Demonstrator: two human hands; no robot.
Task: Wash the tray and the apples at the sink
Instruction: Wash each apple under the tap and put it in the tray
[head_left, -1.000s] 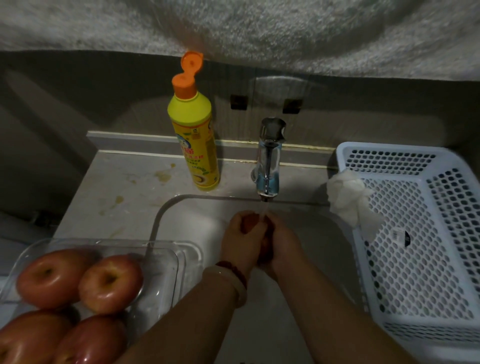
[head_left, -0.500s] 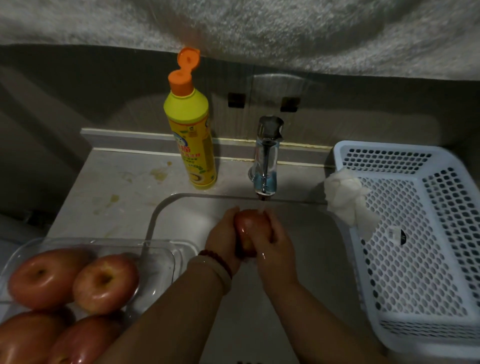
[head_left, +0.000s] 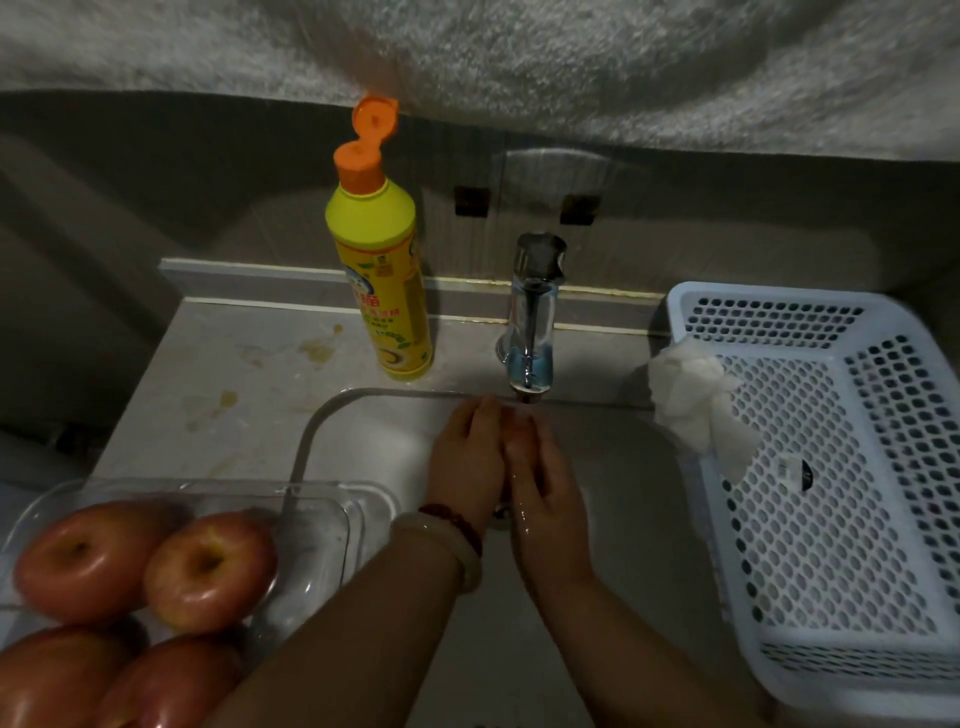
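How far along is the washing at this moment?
Done: cannot tell; four apples sit wet in the clear tray beside the sink. In hand: left hand and right hand cup one apple under the tap. Left: the tray, still loaded; the white basket holds no apples.

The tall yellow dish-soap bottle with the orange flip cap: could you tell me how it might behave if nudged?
The tall yellow dish-soap bottle looks narrow for its height, so it may tip. Its orange flip cap stands open, so a fall could spill. The countertop looks smooth, so it might slide.
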